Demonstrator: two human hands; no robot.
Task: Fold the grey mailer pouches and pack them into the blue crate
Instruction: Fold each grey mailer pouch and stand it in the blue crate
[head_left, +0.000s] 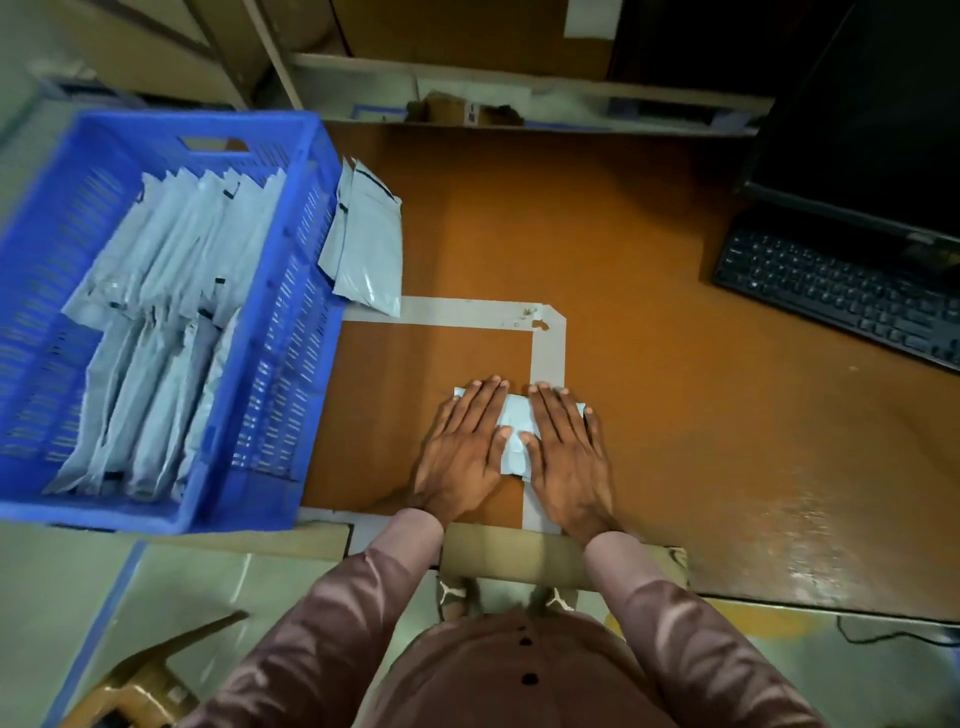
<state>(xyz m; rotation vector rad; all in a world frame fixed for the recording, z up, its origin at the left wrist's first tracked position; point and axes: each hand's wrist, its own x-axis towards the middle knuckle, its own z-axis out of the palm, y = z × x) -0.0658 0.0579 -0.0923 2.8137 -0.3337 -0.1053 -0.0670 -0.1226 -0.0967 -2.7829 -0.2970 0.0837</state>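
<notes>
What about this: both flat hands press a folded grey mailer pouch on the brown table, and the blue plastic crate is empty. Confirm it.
Not quite. The head view shows the blue plastic crate holding rows of grey pouches. Otherwise right: the left hand and right hand press the folded grey mailer pouch on the brown table.

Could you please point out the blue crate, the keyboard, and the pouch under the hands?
blue crate (270, 291): head view, its right wall.
keyboard (831, 286): head view, its keys.
pouch (514, 423): head view, strip showing between the hands.

Black keyboard (852, 296) — dark monitor (878, 114) behind
</notes>
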